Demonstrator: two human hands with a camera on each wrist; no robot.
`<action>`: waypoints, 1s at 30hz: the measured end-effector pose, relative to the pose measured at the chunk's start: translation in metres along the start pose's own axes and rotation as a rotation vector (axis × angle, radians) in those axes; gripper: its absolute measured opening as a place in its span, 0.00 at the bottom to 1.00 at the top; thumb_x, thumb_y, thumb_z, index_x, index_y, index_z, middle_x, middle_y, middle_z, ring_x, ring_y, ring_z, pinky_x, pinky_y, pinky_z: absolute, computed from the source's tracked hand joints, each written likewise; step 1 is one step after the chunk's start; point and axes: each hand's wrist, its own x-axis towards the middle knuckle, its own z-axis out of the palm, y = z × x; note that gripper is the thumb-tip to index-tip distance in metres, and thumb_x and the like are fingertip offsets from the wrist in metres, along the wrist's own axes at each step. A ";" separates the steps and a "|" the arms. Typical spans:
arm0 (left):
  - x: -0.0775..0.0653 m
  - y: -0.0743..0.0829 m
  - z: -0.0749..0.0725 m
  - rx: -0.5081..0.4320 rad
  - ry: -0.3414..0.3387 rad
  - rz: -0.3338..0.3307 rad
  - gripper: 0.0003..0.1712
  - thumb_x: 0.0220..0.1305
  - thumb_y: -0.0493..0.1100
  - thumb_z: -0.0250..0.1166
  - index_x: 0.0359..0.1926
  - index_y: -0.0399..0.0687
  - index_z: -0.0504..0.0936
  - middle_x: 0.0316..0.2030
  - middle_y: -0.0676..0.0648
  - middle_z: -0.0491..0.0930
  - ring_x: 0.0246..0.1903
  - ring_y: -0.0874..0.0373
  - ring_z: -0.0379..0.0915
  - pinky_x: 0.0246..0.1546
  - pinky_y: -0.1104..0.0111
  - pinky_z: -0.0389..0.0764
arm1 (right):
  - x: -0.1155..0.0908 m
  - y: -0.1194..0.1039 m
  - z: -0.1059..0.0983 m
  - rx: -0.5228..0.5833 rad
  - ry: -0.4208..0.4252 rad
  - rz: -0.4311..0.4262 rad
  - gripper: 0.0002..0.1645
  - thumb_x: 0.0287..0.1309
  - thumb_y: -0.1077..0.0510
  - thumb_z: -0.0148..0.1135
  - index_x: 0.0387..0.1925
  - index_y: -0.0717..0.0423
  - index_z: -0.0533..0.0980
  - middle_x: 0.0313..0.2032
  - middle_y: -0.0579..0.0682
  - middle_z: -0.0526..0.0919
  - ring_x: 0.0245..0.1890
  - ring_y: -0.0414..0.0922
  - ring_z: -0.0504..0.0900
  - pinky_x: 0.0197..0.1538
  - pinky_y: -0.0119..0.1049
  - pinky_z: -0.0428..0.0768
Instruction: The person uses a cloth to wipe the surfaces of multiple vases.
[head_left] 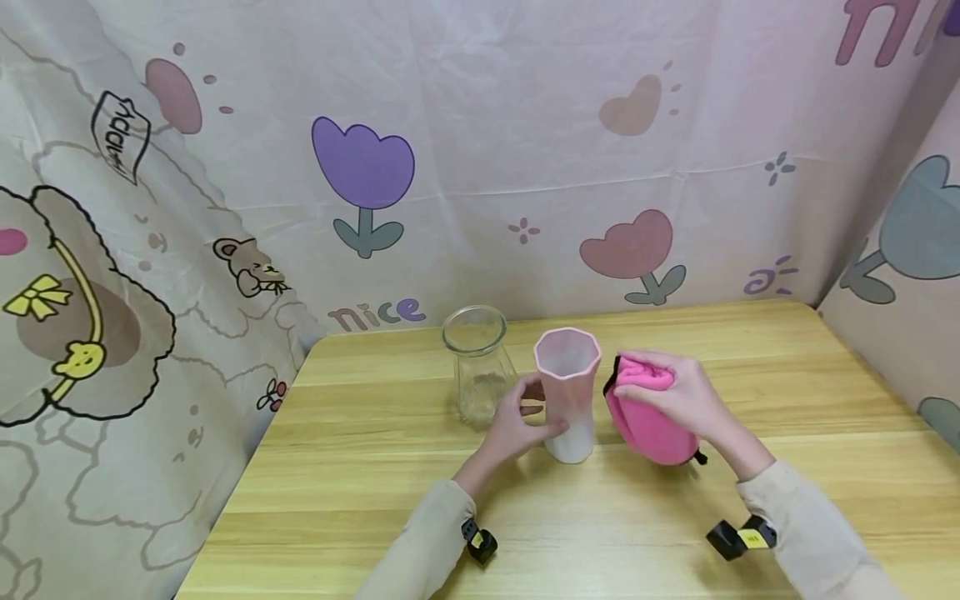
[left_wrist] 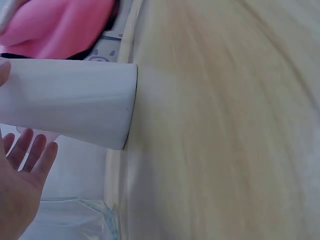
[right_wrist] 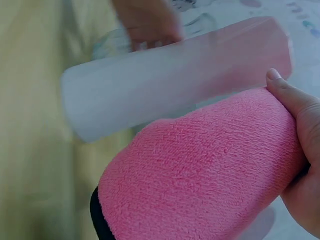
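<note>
A tall vase, pink at its faceted rim and white below, stands upright on the wooden table. My left hand is at its left side, thumb across the front and the other fingers spread. In the left wrist view those fingers look relaxed and apart from the vase wall; whether the thumb touches it I cannot tell. Just right of the vase, my right hand grips a folded pink towel with black edging by its upper end. The right wrist view shows the towel's fluffy surface close up, near the vase.
A clear glass vase with a wide rim stands behind and left of my left hand. Printed curtains hang along the back and sides of the table. Each wrist carries a small black camera.
</note>
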 end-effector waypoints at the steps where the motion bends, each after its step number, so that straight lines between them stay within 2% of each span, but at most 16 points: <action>1: 0.000 -0.001 0.000 0.001 0.001 -0.003 0.35 0.46 0.35 0.71 0.56 0.33 0.66 0.45 0.36 0.73 0.46 0.44 0.70 0.48 0.53 0.76 | 0.003 -0.005 -0.001 0.008 0.016 -0.015 0.32 0.45 0.51 0.70 0.52 0.59 0.74 0.48 0.56 0.79 0.47 0.45 0.78 0.46 0.41 0.79; 5: -0.001 -0.003 0.001 0.019 0.005 0.007 0.33 0.45 0.35 0.71 0.54 0.33 0.68 0.43 0.37 0.74 0.44 0.46 0.72 0.45 0.57 0.78 | 0.015 -0.025 -0.005 0.032 0.066 -0.116 0.30 0.42 0.55 0.72 0.51 0.56 0.76 0.47 0.53 0.80 0.44 0.30 0.75 0.44 0.23 0.75; 7: -0.001 -0.003 0.001 0.030 0.007 0.015 0.32 0.46 0.35 0.71 0.53 0.33 0.69 0.43 0.36 0.73 0.44 0.46 0.72 0.45 0.58 0.79 | 0.020 -0.032 -0.005 0.041 0.068 -0.173 0.30 0.40 0.57 0.73 0.50 0.57 0.77 0.46 0.54 0.80 0.44 0.29 0.75 0.44 0.19 0.74; 10: -0.001 -0.002 0.002 0.037 0.002 0.025 0.31 0.47 0.35 0.70 0.53 0.33 0.69 0.43 0.37 0.73 0.44 0.46 0.72 0.43 0.59 0.79 | 0.023 -0.033 -0.002 0.056 0.050 -0.193 0.30 0.39 0.58 0.73 0.49 0.59 0.77 0.46 0.54 0.80 0.44 0.33 0.76 0.45 0.21 0.74; 13: -0.001 -0.001 0.002 0.038 0.001 0.026 0.31 0.47 0.35 0.70 0.53 0.33 0.69 0.43 0.37 0.73 0.44 0.45 0.72 0.43 0.59 0.80 | 0.022 -0.025 0.006 0.088 0.031 -0.200 0.29 0.40 0.60 0.73 0.49 0.61 0.76 0.46 0.56 0.80 0.45 0.37 0.77 0.45 0.23 0.76; 18: -0.001 -0.001 0.002 0.035 0.003 0.018 0.32 0.47 0.35 0.70 0.54 0.34 0.69 0.43 0.37 0.73 0.44 0.45 0.71 0.43 0.60 0.80 | 0.011 -0.001 0.028 0.105 -0.039 -0.149 0.28 0.43 0.57 0.71 0.49 0.61 0.76 0.46 0.57 0.80 0.45 0.47 0.79 0.46 0.36 0.79; 22: -0.001 -0.001 0.003 0.034 0.001 0.014 0.32 0.47 0.35 0.70 0.54 0.34 0.69 0.44 0.37 0.73 0.44 0.45 0.72 0.43 0.61 0.80 | 0.003 0.016 0.040 0.080 -0.104 -0.093 0.30 0.44 0.51 0.70 0.50 0.61 0.75 0.47 0.56 0.80 0.46 0.50 0.79 0.48 0.41 0.79; 25: -0.001 -0.002 0.003 0.036 0.004 0.010 0.32 0.47 0.36 0.70 0.54 0.34 0.69 0.44 0.38 0.73 0.44 0.45 0.71 0.43 0.61 0.80 | 0.002 0.019 0.040 0.059 -0.120 -0.095 0.31 0.44 0.50 0.70 0.50 0.61 0.75 0.47 0.56 0.80 0.46 0.50 0.79 0.47 0.42 0.79; 30: -0.001 -0.002 0.003 0.040 0.004 0.000 0.32 0.47 0.36 0.70 0.54 0.35 0.69 0.44 0.39 0.73 0.44 0.46 0.71 0.43 0.62 0.80 | 0.007 0.008 0.029 0.078 -0.071 -0.072 0.30 0.44 0.51 0.70 0.49 0.60 0.76 0.46 0.57 0.80 0.45 0.50 0.79 0.46 0.45 0.79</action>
